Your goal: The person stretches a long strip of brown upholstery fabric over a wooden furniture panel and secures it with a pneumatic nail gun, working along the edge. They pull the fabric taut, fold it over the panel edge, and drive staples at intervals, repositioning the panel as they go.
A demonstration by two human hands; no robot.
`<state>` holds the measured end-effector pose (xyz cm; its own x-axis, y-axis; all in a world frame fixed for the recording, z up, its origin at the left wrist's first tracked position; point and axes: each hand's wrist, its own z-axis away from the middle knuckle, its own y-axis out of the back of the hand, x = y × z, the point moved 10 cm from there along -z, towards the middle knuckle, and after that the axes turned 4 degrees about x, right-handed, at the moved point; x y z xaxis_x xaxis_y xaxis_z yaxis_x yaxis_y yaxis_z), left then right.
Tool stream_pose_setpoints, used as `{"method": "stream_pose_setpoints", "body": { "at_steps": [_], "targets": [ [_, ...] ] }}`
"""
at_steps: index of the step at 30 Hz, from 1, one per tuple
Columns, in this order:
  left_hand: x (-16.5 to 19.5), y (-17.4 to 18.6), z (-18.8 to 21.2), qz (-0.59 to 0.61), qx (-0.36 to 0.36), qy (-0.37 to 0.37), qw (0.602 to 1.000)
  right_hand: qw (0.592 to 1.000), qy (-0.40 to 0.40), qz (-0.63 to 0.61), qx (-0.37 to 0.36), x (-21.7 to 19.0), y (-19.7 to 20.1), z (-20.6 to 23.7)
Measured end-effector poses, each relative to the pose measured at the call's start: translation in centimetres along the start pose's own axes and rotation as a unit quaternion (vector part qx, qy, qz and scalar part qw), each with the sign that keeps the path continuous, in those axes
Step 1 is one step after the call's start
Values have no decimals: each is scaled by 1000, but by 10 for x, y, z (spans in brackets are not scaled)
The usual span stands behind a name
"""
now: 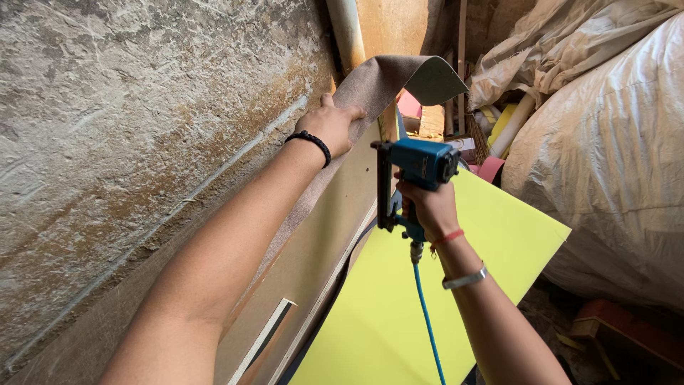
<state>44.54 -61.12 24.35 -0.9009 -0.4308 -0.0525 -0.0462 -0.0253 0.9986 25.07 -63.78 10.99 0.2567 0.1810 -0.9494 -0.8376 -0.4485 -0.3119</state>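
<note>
My left hand [329,127], a black bead bracelet at its wrist, presses a strip of brown fabric [377,84] against the top of a tan wooden panel [324,235] that leans along the wall. The fabric's far end curls up and over. My right hand [429,207] grips a blue pneumatic staple gun [417,175], its black magazine held against the panel's edge just right of my left hand. A blue air hose [426,314] hangs down from the gun's handle. A red thread and a silver bangle sit on my right wrist.
A rough concrete wall [128,142] fills the left. A yellow-green foam sheet [442,285] lies under my right arm. Large white plastic-wrapped bundles [613,164] crowd the right, with a pipe [347,32], pink scraps and wood pieces behind.
</note>
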Motion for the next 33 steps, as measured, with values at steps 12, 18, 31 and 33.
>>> {"method": "stream_pose_setpoints", "body": {
  "at_steps": [12,18,31,33],
  "targets": [
    [4,6,11,-26,-16,-15,999,998,7,24,-59,-2,-38,-32],
    [7,4,13,-38,-34,-51,997,980,-76,167,-73,63,-4,-33],
    [-74,-62,124,609,-230,-48,758,938,-207,-262,-89,87,-95,70],
    [-74,-84,166,645,-253,-13,721,911,-205,-349,-76,52,-114,66]
  ]
}}
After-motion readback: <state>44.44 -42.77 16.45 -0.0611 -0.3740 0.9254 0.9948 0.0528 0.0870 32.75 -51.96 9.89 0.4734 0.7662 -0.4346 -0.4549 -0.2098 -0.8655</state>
